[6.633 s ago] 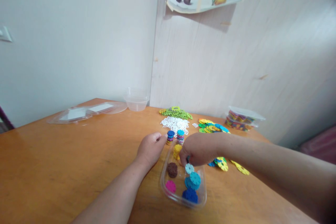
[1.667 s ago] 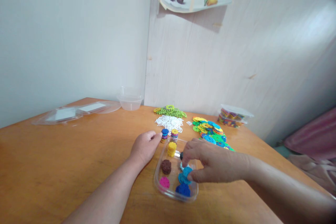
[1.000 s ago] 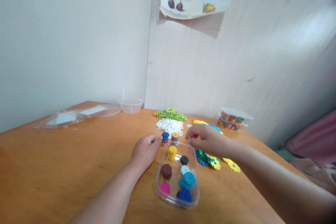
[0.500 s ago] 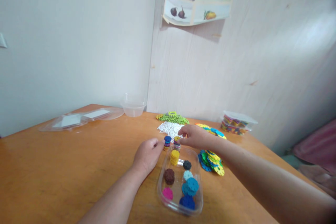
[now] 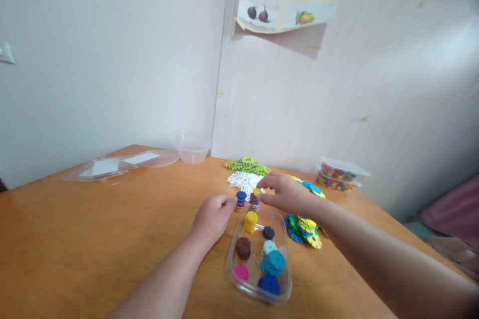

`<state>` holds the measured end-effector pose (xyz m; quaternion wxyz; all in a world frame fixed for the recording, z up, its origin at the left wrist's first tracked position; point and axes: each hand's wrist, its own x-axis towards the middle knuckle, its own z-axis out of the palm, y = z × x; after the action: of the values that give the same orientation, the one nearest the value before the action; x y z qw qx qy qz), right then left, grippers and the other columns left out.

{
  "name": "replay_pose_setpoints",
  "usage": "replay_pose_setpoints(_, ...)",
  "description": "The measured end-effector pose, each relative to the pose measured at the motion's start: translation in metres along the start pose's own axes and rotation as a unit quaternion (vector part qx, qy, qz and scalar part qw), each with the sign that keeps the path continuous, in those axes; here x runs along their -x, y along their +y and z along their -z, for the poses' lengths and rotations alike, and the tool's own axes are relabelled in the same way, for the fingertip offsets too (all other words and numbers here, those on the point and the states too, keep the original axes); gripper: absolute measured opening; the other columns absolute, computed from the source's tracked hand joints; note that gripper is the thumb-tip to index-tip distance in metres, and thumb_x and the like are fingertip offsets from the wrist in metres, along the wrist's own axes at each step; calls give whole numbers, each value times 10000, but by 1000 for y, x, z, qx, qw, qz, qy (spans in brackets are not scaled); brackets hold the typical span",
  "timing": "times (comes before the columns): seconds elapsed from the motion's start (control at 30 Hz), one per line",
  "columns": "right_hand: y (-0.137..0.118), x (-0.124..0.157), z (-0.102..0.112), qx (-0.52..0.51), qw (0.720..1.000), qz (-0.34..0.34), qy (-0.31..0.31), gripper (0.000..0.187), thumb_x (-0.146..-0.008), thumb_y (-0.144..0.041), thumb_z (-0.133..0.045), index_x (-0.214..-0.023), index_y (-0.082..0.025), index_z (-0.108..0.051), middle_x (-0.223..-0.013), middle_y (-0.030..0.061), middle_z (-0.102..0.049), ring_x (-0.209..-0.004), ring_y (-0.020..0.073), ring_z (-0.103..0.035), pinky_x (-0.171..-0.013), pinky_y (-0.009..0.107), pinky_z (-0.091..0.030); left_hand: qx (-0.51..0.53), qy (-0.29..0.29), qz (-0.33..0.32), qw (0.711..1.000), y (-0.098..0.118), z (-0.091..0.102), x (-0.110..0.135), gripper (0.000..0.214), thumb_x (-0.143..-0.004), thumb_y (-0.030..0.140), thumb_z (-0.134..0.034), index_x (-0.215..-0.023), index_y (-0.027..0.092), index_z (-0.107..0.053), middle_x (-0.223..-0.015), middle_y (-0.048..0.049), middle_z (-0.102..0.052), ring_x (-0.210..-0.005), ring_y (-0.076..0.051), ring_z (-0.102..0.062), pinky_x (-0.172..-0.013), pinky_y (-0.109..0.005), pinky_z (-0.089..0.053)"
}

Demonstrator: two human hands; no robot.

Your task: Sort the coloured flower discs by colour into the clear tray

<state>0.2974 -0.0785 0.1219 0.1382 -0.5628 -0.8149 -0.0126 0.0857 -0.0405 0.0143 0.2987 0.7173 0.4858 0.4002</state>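
A short stack of notched plastic discs (image 5: 241,201), blue on top with mixed colours below, stands past the far end of the clear tray (image 5: 230,271). My left hand (image 5: 214,217) is closed at the stack's left side, thumb against it, the other fingertips partly hidden. Between the fingertips of my right hand (image 5: 282,193) is a yellow notched disc (image 5: 256,192), lifted and tilted over a second mixed stack (image 5: 254,201) with brown on top. Inside the tray are yellow discs (image 5: 251,222), brown discs (image 5: 243,248), black discs (image 5: 268,233), pink discs (image 5: 241,272) and several blue ones.
Larger discs (image 5: 305,232) lie piled right of the tray. White pieces (image 5: 241,181) and green pieces (image 5: 249,165) lie behind the stacks. A clear bowl (image 5: 192,149), flat lids (image 5: 101,168) and filled lidded boxes (image 5: 340,174) stand toward the table's back.
My right hand has raised the yellow disc off the second stack, leaving brown showing on top. My left hand stays beside the blue-topped stack. The view has shifted slightly.
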Motion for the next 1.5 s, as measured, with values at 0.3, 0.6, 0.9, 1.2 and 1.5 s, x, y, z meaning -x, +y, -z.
replay_pose_setpoints(0.3,-25,30,3,73,990,118,-5,290,-823,-334,-606,-1102,-303,-679,-1237,71,-572,-1116,279,-485,-936,455,-374,-13,5,-1,1000,-1,0,0,519,-849,602,-425,-580,165,-503,-528,20,-498,-578,-125,-457,-510,-259,-176)
replay_pose_setpoints(0.6,-29,29,0,110,986,122,-19,312,-826,-337,-602,-1129,-302,-668,-1307,79,-538,-1170,301,-445,-954,488,-345,-26,12,-12,1000,0,0,0,517,-855,589,-421,-569,163,-481,-526,27,-468,-574,-118,-446,-514,-254,-190)
replay_pose_setpoints(0.9,-24,28,-1,67,991,117,13,280,-843,-318,-582,-1107,-280,-669,-1246,72,-580,-1125,272,-488,-946,450,-378,-24,9,-11,1000,0,0,1,528,-855,608,-414,-575,165,-481,-524,30,-453,-569,-116,-441,-508,-252,-181)
replay_pose_setpoints(1.2,14,0,-16,-21,999,12,31,249,-825,-337,-606,-998,-197,-716,-997,89,-685,-951,226,-597,-882,372,-443,-38,12,-10,999,0,0,1,507,-865,585,-418,-576,173,-479,-520,37,-448,-558,-111,-433,-512,-253,-193)
replay_pose_setpoints(1.5,14,-7,-22,-48,999,16,-2,236,-801,-395,-648,-943,-236,-750,-937,55,-709,-899,206,-614,-816,326,-449,-31,3,-2,1000,4,3,2,508,-858,586,-420,-572,172,-487,-517,31,-470,-560,-115,-416,-517,-251,-187)
